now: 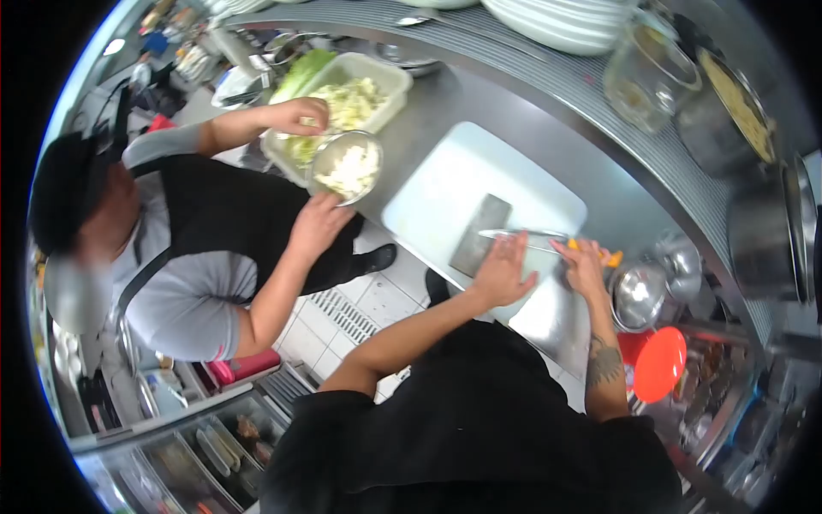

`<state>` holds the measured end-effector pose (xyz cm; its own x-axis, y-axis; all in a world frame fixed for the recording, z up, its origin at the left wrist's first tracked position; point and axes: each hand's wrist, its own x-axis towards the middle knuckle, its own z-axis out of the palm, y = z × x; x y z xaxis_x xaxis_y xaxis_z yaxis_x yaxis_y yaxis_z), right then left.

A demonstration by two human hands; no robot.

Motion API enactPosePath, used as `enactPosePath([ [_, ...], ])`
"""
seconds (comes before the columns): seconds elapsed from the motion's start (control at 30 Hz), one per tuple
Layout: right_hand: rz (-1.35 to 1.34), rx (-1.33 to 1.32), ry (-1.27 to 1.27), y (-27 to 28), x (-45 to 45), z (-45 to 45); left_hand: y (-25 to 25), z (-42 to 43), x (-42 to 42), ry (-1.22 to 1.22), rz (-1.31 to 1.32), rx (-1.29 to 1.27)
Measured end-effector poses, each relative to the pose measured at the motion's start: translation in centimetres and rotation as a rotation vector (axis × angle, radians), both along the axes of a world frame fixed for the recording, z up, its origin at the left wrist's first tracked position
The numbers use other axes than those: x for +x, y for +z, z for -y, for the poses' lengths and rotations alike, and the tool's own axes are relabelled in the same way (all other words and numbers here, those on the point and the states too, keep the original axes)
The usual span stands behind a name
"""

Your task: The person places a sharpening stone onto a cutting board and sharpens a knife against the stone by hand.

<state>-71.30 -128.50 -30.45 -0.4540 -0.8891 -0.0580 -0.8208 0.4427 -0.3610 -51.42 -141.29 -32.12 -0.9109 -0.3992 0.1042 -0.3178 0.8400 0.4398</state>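
A grey sharpening stone [481, 235] lies on the white cutting board [445, 180]. Across the stone's upper part rests the blade of a knife [522, 234], pointing left. My left hand [507, 270] has its fingers stretched out, with the fingertips on the blade near the stone. My right hand [585, 265] is closed round the knife's orange handle, at the board's right edge.
At the left, a co-worker [197, 248] holds a metal bowl [348, 167] of pale chopped pieces over a tub [394, 86] of cut greens. Metal bowls [640, 295] and a red lid [660, 365] are at the right. A shelf [548, 73] with plates curves above.
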Motion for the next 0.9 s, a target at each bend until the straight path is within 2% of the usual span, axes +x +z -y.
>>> enactPosePath([
  [0.03, 0.014, 0.006, -0.009, 0.0, 0.2, 0.4, 1.8, 0.6, -0.6, 0.026, 0.029, 0.146],
  [0.1, -0.006, -0.014, -0.051, -1.1, 0.6, 2.6, 0.4, 2.7, -1.4, 0.122, 0.012, 0.038],
  [0.2, -0.036, -0.042, 0.025, -3.2, 3.5, 5.2, 0.3, 4.0, 1.5, 0.161, 0.043, -0.091],
  [0.33, -0.022, -0.070, 0.142, -3.1, 8.2, 3.8, 1.2, -0.1, 8.2, 0.192, 0.038, -0.187],
  [0.43, 0.052, -0.003, 0.227, -0.5, 10.3, 1.2, 3.6, -2.9, 11.0, 0.237, 0.073, -0.052],
  [0.5, 0.049, -0.068, 0.275, 0.8, 9.9, -0.8, 6.3, -4.1, 11.5, 0.263, 0.083, 0.235],
  [0.57, 0.044, -0.094, 0.242, 2.3, 9.1, -1.6, 9.2, -4.6, 11.6, 0.265, 0.004, 0.267],
  [0.63, 0.449, -0.069, 0.042, 3.4, 8.4, -1.8, 12.0, -4.3, 12.1, 0.233, -0.216, 0.199],
  [0.67, 0.524, -0.269, 0.029, 1.2, 8.4, -1.3, 12.9, -3.8, 12.2, 0.258, -0.291, 0.269],
  [0.7, 0.580, -0.464, -0.002, -0.9, 8.2, -1.1, 12.2, -3.0, 12.5, 0.278, -0.309, 0.226],
  [0.77, 0.943, -0.289, -0.306, 0.6, 9.2, -0.5, 12.5, -1.1, 12.0, 0.398, -0.398, 0.136],
  [0.8, 1.042, -0.393, -0.326, 0.9, 10.3, -0.5, 11.0, 0.9, 12.0, 0.393, -0.433, -0.006],
  [0.83, 1.113, -0.437, -0.367, 1.3, 11.2, -0.1, 9.8, 2.8, 11.7, 0.400, -0.386, -0.069],
  [0.9, 1.123, -0.318, -0.509, 3.1, 12.8, 0.7, 8.6, 6.4, 11.1, 0.373, -0.272, -0.036],
])
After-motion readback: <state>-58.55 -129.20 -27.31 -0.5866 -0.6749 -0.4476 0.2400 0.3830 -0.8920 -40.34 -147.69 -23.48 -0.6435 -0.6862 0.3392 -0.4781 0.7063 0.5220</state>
